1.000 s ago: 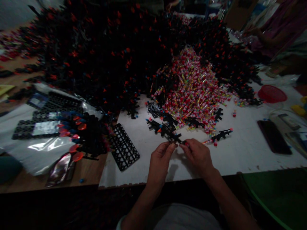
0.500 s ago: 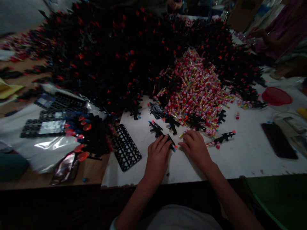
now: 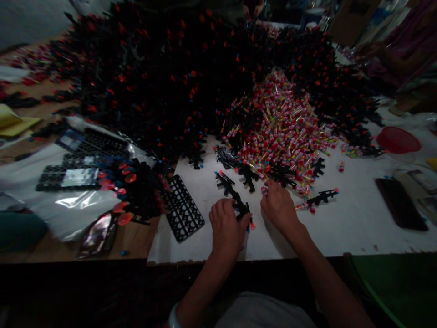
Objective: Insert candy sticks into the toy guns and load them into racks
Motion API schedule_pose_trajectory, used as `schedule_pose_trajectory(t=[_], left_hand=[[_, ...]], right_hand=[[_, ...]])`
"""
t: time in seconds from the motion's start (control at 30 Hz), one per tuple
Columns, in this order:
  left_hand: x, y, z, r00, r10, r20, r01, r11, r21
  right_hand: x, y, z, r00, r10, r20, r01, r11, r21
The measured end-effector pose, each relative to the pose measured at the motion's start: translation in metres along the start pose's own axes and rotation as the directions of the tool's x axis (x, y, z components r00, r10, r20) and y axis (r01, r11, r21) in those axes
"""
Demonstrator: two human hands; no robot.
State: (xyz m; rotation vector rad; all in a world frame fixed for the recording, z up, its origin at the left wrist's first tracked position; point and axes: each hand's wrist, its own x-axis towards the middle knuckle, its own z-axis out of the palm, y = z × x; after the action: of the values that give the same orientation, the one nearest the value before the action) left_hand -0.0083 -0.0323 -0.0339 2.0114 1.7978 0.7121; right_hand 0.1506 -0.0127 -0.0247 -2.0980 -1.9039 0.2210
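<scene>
My left hand [image 3: 226, 228] is closed around the end of a black toy gun [image 3: 243, 208] with an orange tip, low over the white tabletop. Just right of it, my right hand [image 3: 278, 206] is pinched, with a small bit of a candy tube [image 3: 264, 191] showing at the fingertips. Another toy gun [image 3: 223, 180] lies ahead of my left hand, and one more [image 3: 248, 176] beside it. To the right rests a toy gun [image 3: 321, 197] with a candy tube attached. A heap of candy tubes [image 3: 282, 123] with red and pink wrapping rises beyond my hands.
A huge pile of black toy guns [image 3: 164, 82] spans the back. On the left are a black perforated tray [image 3: 184, 208], a bundle of toy guns with orange discs [image 3: 136, 187] and plastic bags [image 3: 23, 182]. A phone [image 3: 401, 203] and red lid [image 3: 398, 140] lie right; another person [image 3: 403, 54] sits beyond.
My left hand has shifted lower and turned the toy gun, its orange tip now nearer me. My right hand has closed at the fingertips, drawing a candy tube from the table's near side.
</scene>
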Motion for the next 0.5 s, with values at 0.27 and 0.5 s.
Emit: schedule_pose_trajectory(t=[0.27,0.5], left_hand=[[0.005,-0.007,-0.009,0.94,0.116,0.322,0.044,0.892,-0.451],[0.002,-0.002,-0.016,0.943,-0.323,0.08,0.287,0.67,-0.684]], right_hand=[[-0.013,-0.001,-0.007,0.978,-0.172,0.116,0.093,0.865,0.493],[-0.027,-0.001,0.001,0.953,0.224,0.203,-0.286,0.448,0.847]])
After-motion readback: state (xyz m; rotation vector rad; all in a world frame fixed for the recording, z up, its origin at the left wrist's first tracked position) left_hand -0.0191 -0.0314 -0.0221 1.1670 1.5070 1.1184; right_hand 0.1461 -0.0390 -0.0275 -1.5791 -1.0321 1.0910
